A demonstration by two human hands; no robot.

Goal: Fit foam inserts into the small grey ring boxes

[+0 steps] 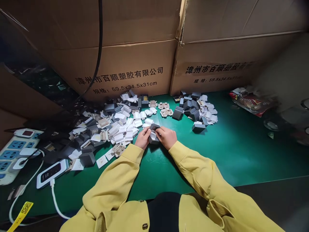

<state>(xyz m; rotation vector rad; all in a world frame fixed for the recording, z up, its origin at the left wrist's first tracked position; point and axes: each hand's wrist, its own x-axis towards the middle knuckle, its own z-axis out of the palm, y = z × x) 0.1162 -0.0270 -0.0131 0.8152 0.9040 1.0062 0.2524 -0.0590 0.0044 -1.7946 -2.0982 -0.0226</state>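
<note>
Between my two hands is a small dark grey box (154, 139), held above the green table with something white showing inside it. My left hand (143, 138) grips its left side, the fingers bent and the thumb near the rim. On the other side my right hand (167, 137) is closed on the box too, thumb and fingers at its upper edge. Just left of my hands lies a heap of white folded card inserts (119, 137) mixed with dark grey boxes (87, 158). A smaller pile of grey boxes (190, 105) and white inserts (209, 111) sits behind to the right.
Large cardboard cartons (125, 61) stand along the back of the green table (231, 151). At left are a power strip (14, 151), a white device (52, 173) and its cable (55, 199). A red plastic bag (251, 100) lies at far right. A black cable (99, 48) hangs in front.
</note>
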